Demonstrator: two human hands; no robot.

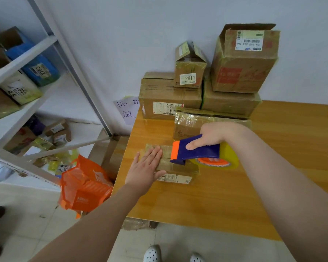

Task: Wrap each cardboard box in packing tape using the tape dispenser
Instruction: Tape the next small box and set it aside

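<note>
A small flat box (182, 168) lies on the desk (216, 201), close to the left edge and about halfway between front and back; its top looks shiny, so some tape seems to be on it already, and a white label shows on its front side.

The left hand (148, 167) lies flat on the left end of the box, fingers straight and close together, pressing down and gripping nothing; the right hand (214, 135) is curled round the dispenser (197, 150), thumb laid along the blue side, and fingertips show inside the orange middle of the tape roll (229, 157); the orange front end of the dispenser sits low on the top of the box, just beside the left fingertips.

The box is probably light, so it may slide on the smooth desk when the tape is pulled; a flat hand pushing down on top looks like the best way to hold it; to turn it over, take it by its short ends. Cardboard is stiff but can dent, so do not squeeze hard; the taped parts will be slippery.

The dispenser is hard plastic; the cutting edge is likely at the orange end, so hold it by the handle and the roll; the tape is sticky and can crease.

A pile of boxes (169, 99) stands at the back left corner of the desk, against the wall.
</note>
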